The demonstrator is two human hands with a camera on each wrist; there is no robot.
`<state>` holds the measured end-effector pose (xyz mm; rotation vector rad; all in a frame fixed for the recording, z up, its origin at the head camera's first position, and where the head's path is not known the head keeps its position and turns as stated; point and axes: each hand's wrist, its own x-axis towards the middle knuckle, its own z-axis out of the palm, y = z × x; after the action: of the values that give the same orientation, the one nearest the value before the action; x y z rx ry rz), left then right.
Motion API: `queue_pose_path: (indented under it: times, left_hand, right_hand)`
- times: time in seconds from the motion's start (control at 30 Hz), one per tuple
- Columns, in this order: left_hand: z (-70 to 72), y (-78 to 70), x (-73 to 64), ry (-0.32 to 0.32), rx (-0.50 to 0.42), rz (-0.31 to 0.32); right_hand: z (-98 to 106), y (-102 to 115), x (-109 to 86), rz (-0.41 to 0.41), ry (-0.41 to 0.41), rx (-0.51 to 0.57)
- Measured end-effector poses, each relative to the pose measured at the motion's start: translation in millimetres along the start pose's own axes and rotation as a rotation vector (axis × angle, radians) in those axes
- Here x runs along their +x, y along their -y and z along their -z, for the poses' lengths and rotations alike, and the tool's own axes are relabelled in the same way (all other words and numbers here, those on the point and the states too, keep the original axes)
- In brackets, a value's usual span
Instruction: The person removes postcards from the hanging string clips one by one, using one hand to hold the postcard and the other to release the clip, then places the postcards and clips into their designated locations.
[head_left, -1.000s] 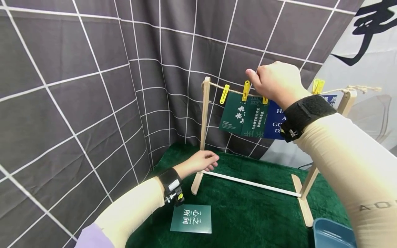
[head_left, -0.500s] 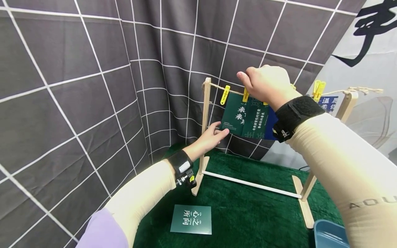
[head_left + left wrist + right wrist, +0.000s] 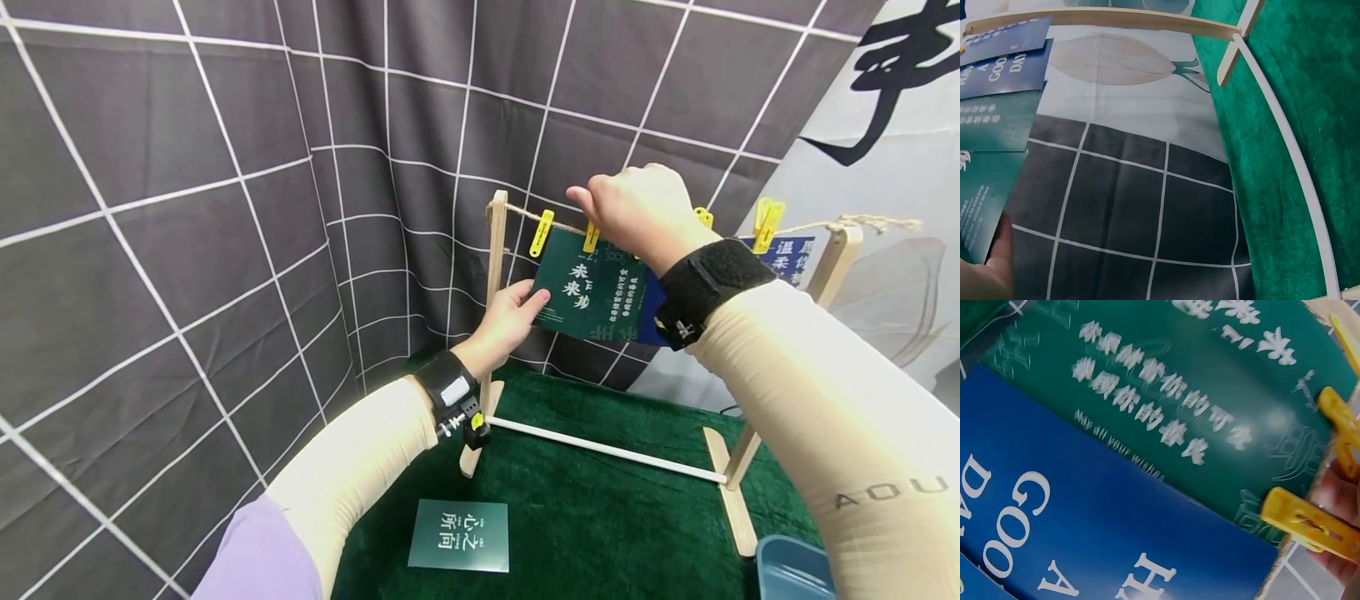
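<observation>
My left hand pinches the lower left corner of the leftmost green card, which has white characters. In the left wrist view, a finger shows at the edge of this card. My right hand is up at the rope, gripping a yellow clothespin at the top of the second green card; its fingers are partly cut off in the right wrist view. Another yellow clothespin sits just left of that hand, and one more clothespin is farther left. A blue card overlaps the second green card.
The rope runs between two wooden posts, joined low down by a white rod. A green card lies flat on the green cloth. At the lower right stands a blue tray. Dark gridded curtain hangs behind.
My left hand has risen from beside the post's foot to the hanging green card and now pinches its corner. My right hand has shifted slightly left along the rope.
</observation>
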<state>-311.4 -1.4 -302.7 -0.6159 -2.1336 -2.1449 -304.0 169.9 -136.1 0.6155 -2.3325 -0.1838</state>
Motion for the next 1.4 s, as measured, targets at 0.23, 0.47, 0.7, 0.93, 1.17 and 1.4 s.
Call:
queue_pose_path:
  times: [0.23,0.47,0.7,0.93,1.17,1.4]
  left_hand:
    - [-1.6,-4.9,-2.1,0.016,-0.033,0.024]
    - [-0.5,-3.6,-5.6,0.020,-0.025,0.036]
    - [7.9,4.0,-11.5,0.030,0.046,0.076]
    - [14.7,18.0,-18.5,0.028,0.119,0.170]
    - [22.6,28.2,-29.8,0.040,0.127,0.269]
    - [33.7,40.5,-44.3,0.077,0.256,0.300]
  right_hand:
    - [-5.7,0.0,-3.9,0.078,-0.240,-0.032]
    - [-6.1,0.2,-5.1,0.090,-0.285,-0.039]
    - [1.1,1.8,-4.9,0.010,-0.116,-0.014]
    - [7.1,1.8,-7.1,-0.063,0.006,0.033]
    - [13.0,-3.6,-10.3,-0.082,0.005,0.064]
    - [20.7,-11.7,-14.8,-0.092,0.017,0.041]
